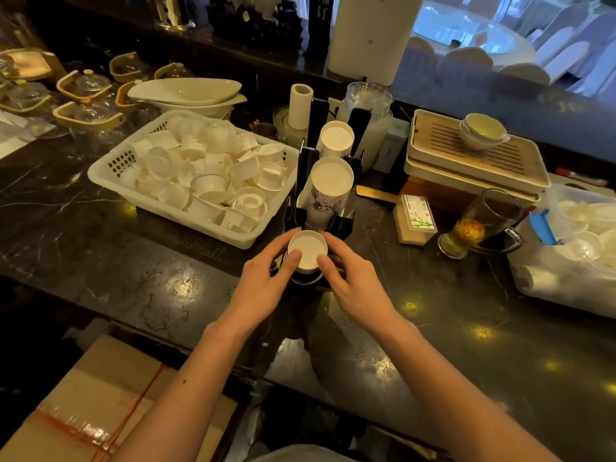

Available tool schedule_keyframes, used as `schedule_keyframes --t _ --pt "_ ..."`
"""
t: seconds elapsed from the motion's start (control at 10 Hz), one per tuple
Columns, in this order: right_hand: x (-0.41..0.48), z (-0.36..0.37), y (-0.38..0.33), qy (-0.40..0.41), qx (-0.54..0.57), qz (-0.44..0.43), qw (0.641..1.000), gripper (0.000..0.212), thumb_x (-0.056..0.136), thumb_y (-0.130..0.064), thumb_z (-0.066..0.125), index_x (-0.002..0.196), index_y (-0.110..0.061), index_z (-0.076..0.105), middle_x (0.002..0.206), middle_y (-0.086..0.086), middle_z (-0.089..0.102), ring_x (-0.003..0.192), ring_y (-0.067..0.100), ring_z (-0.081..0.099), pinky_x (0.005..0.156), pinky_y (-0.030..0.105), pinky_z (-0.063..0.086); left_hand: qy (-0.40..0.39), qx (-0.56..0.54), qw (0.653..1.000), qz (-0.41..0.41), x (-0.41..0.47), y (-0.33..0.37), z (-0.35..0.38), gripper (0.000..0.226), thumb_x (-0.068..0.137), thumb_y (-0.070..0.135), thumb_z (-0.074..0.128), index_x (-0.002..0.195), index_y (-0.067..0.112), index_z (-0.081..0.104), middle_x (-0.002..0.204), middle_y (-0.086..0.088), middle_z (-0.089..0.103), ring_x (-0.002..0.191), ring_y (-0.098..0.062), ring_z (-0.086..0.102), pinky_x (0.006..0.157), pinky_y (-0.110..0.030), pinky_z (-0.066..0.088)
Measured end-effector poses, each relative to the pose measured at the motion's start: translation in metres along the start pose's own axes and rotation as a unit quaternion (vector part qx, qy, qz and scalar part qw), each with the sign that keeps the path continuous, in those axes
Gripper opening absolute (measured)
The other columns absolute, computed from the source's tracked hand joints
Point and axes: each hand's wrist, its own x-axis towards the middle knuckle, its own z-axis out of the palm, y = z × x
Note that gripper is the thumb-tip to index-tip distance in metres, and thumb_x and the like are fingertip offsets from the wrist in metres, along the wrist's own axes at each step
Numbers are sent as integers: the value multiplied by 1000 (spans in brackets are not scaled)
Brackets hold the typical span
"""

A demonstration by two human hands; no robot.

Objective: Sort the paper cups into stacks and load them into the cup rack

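Left hand [266, 278], right hand [356, 281] both grip upturned paper cup [308, 250] at cup rack [345, 225] near end; basket [100, 168] beside.

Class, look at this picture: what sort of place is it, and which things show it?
Probably a restaurant's tea service counter: glass teapots, a slatted tea tray, and a round banquet table with covered chairs behind.

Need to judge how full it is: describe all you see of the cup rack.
The cup rack is black, plastic-looking, with upright posts. It stands on the dark counter beside the white basket. Three bottoms-up stacks of paper cups sit in it in a row: far stack, printed middle stack, and near stack, gripped by the left hand and right hand.
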Motion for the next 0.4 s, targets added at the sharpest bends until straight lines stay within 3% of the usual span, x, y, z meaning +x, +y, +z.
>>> schedule_keyframes --t 0.1,0.3,0.4 --pt "0 1 1 14 16 16 1000 37 102 -34 47 139 -37 45 122 -17 63 113 0 58 94 36 53 -8 -11 1000 -7 5 -1 1 44 96 46 54 139 38 51 131 18 62 126 4 51 106 -27 45" --pt "-2 7 -4 32 12 37 999 37 104 -31 43 141 -32 45 126 -13 62 115 -4 55 94 19 46 -11 -6 1000 -11 8 -1 -2 58 88 56 54 142 36 48 140 11 57 133 -5 48 111 -36 43" --pt "-4 9 -3 38 29 62 997 42 103 -34 42 145 -26 42 135 -8 57 123 1 52 101 25 45 -12 -6 1000 -15 8 -1 -4 64 86 57 52 145 34 42 146 7 51 137 -7 44 113 -35 39"
